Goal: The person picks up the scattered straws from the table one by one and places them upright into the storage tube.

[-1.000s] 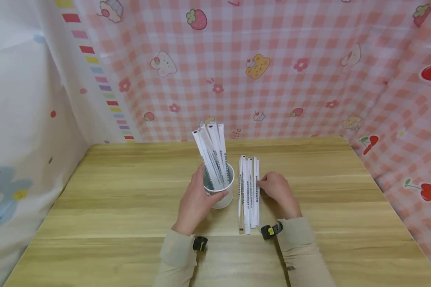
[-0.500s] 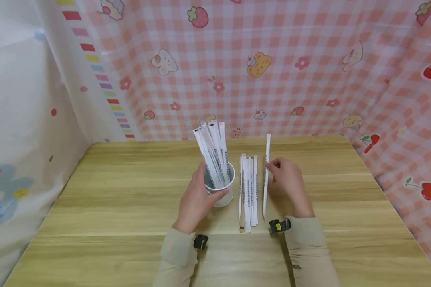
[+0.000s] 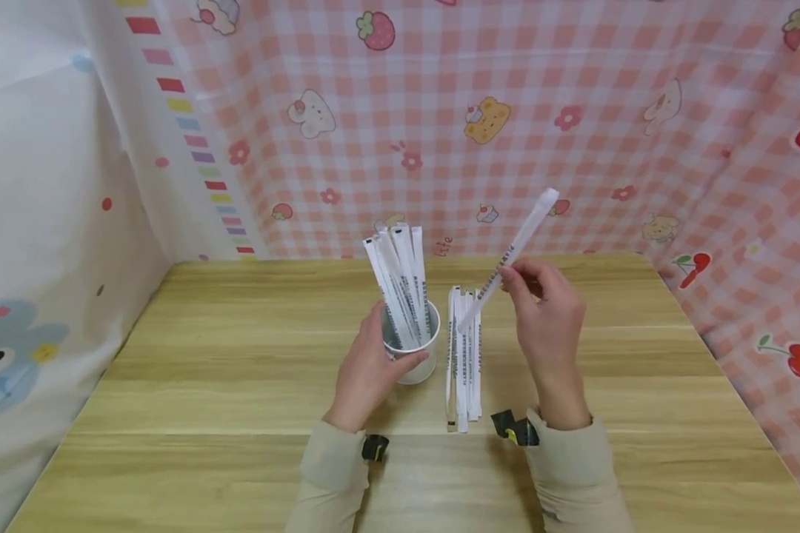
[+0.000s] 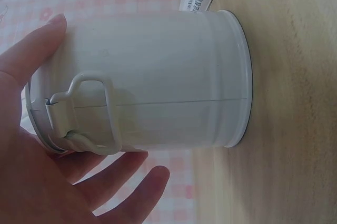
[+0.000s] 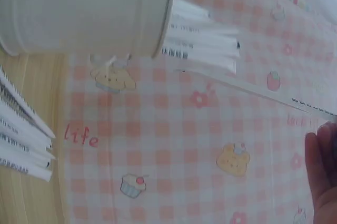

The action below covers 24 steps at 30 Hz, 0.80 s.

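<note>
In the head view my left hand [image 3: 368, 374] grips the rim of a white metal bucket [image 3: 417, 373], which stands on the table. The left wrist view shows the bucket's small wire handle [image 4: 109, 111] beside that hand. Several paper-wrapped straws [image 3: 400, 289] lean inside the bucket, their tops well above its rim. My right hand [image 3: 552, 318] pinches one paper-wrapped straw [image 3: 524, 235] between thumb and finger. It is raised and slanted, its lower end over a bunch of wrapped straws [image 3: 464, 377] lying side by side just right of the bucket.
The wooden table [image 3: 207, 370] reaches back to a pink checked cloth [image 3: 387, 148] hung behind it. More printed cloth [image 3: 760, 259] hangs along the right, and a white cloth [image 3: 47, 185] along the left.
My right hand has drawn one wrapped straw off the right side of the bunch, then lifted and tilted it with its lower end toward the bucket. The left hand has stayed on the bucket.
</note>
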Motion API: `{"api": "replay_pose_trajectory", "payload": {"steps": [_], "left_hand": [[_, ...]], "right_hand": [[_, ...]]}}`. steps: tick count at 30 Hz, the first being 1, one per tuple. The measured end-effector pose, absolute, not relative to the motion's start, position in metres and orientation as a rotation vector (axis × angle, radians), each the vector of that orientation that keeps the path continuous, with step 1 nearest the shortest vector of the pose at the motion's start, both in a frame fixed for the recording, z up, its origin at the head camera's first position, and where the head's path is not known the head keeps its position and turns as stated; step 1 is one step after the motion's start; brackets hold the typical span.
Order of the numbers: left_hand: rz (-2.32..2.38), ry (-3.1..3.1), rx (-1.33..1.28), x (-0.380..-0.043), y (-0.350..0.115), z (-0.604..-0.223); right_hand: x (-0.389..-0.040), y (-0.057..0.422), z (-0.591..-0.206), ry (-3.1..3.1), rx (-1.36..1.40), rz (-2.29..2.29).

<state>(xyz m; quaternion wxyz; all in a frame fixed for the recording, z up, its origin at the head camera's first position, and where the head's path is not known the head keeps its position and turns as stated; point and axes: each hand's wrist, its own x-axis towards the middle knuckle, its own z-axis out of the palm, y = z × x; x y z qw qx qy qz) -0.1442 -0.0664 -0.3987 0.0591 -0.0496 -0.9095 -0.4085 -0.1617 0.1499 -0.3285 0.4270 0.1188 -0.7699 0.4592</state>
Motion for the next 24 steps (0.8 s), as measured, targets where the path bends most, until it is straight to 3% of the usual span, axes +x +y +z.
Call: {"api": "replay_pose_trajectory", "payload": {"steps": [10, 24], "left_hand": [[-1.283, -2.731, -0.185, -0.145, -0.067, -0.398], [-1.282, -2.71, -0.235, -0.147, -0.069, -0.401]], "right_hand": [[-0.162, 0.118, -0.337, -1.835, 0.602, 1.1], [-0.182, 0.1, -0.382, -2.322, 0.56, 0.908]]}}
